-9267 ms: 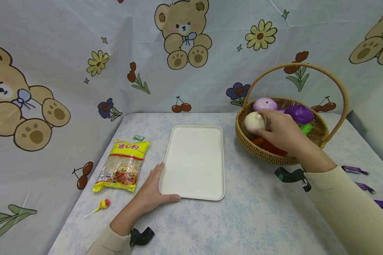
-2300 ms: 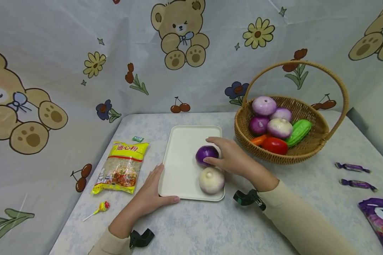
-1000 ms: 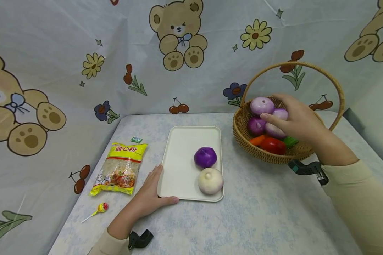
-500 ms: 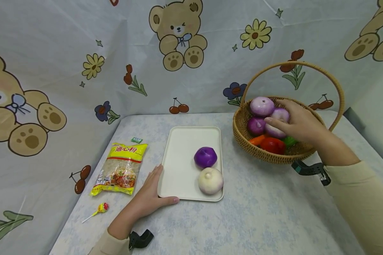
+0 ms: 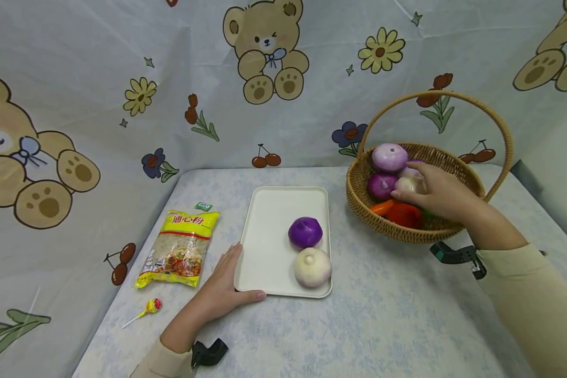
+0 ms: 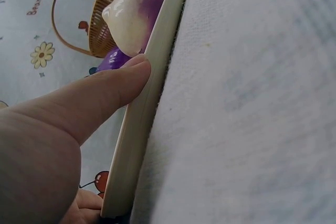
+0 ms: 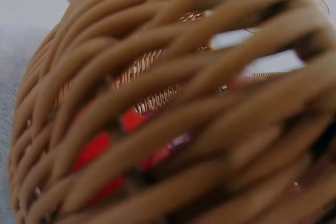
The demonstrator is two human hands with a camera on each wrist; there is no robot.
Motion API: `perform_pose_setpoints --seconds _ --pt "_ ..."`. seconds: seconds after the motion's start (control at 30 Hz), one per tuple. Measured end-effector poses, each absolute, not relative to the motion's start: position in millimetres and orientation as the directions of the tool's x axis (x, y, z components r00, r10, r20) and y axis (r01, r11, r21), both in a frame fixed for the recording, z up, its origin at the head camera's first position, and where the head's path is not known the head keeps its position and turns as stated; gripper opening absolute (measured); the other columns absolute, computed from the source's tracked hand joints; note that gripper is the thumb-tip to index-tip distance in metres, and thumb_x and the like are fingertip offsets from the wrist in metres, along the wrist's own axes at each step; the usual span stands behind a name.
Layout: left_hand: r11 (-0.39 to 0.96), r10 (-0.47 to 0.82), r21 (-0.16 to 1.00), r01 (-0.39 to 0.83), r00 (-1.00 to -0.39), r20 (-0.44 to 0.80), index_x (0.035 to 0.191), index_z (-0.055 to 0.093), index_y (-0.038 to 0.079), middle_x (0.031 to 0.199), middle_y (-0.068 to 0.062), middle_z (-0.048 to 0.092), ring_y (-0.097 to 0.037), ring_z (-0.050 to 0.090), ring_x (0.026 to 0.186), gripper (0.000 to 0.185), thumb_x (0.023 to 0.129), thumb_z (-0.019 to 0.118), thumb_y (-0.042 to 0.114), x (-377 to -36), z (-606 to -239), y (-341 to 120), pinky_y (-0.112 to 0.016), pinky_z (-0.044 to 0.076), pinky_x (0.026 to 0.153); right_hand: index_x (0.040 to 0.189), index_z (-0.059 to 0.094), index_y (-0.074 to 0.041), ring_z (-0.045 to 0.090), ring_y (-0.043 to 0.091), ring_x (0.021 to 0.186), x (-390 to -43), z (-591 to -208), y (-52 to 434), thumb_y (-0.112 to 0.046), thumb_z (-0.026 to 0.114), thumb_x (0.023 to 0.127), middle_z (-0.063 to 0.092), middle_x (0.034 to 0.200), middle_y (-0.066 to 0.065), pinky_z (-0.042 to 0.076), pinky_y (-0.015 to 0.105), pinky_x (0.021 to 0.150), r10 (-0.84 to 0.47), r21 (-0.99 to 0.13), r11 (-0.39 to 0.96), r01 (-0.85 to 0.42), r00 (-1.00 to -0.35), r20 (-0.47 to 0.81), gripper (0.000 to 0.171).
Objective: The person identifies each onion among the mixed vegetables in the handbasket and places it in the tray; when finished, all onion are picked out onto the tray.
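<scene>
Pale onion [image 5: 408, 184] lies in the wicker basket [image 5: 453, 231], among two purple onions and above a red tomato [image 5: 405, 215]. The right hand [image 5: 437, 191] has its fingers curled around this onion. The left hand [image 5: 222, 289] rests flat, fingers straight, against the near left corner of the cream tray [image 5: 269, 236], which carries a purple onion [image 5: 305, 232] and a white onion [image 5: 313, 267].

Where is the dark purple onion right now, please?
In the head view, the dark purple onion lies on the right side of the white tray, just behind the white onion.
</scene>
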State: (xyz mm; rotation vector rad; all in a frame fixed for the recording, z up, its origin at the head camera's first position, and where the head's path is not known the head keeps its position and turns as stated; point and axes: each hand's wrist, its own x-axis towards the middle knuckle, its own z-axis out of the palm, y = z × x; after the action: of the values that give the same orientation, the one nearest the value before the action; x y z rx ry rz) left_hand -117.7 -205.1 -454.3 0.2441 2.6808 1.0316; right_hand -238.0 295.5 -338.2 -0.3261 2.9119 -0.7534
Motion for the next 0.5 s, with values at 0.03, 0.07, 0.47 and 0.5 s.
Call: perform_pose_setpoints --seconds 0.03,0.07,0.47,0.5 --pt "0.735 0.246 0.675 0.063 -0.953 -0.179 0.171 0.006 0.013 0.175 -0.010 0.004 -0.029 0.001 0.159 0.138 0.074 0.086 0.071 -117.8 -454.4 -205.1 -0.060 0.012 0.123 0.163 0.024 0.004 0.033 0.058 0.136 -238.1 -339.1 295.9 -0.065 0.067 0.096 0.033 0.155 0.039 0.027 0.079 0.107 -0.233 -0.488 0.855 -0.175 -0.971 -0.060 0.105" --pt "0.736 0.246 0.674 0.063 -0.953 -0.179 0.171 0.006 0.012 0.175 -0.010 0.004 -0.029 0.001 0.159 0.139 0.074 0.086 0.071 -117.9 -454.5 -205.0 -0.060 0.012 0.123 0.163 0.025 0.004 0.034 0.058 0.136 -238.6 -340.2 296.2 -0.065 0.067 0.096 0.034 0.154 0.040 0.028 0.079 0.107 -0.232 -0.483 0.857 -0.176 -0.971 -0.058 0.104" --pt "0.732 0.246 0.678 0.060 -0.952 -0.181 0.171 0.006 0.012 0.175 -0.010 0.005 -0.029 0.001 0.159 0.138 0.074 0.087 0.069 -118.0 -454.4 -205.5 -0.061 0.013 0.122 0.154 0.040 0.008 0.051 0.053 0.117 -239.9 -350.4 297.4 -0.036 0.071 0.103 0.050 0.139 0.040 0.042 0.071 0.097 -0.244 -0.468 0.857 -0.218 -0.970 0.004 0.074" --pt "0.732 0.246 0.678 0.060 -0.952 -0.182 0.171 0.006 0.012 0.175 -0.010 0.005 -0.029 0.001 0.159 0.138 0.074 0.087 0.069 -117.9 -454.2 -205.4 -0.061 0.013 0.122 0.153 0.042 0.008 0.051 0.053 0.118 -239.8 -350.7 297.9 -0.033 0.070 0.104 0.050 0.139 0.040 0.041 0.071 0.098 -0.239 -0.467 0.857 -0.216 -0.971 0.010 0.070"
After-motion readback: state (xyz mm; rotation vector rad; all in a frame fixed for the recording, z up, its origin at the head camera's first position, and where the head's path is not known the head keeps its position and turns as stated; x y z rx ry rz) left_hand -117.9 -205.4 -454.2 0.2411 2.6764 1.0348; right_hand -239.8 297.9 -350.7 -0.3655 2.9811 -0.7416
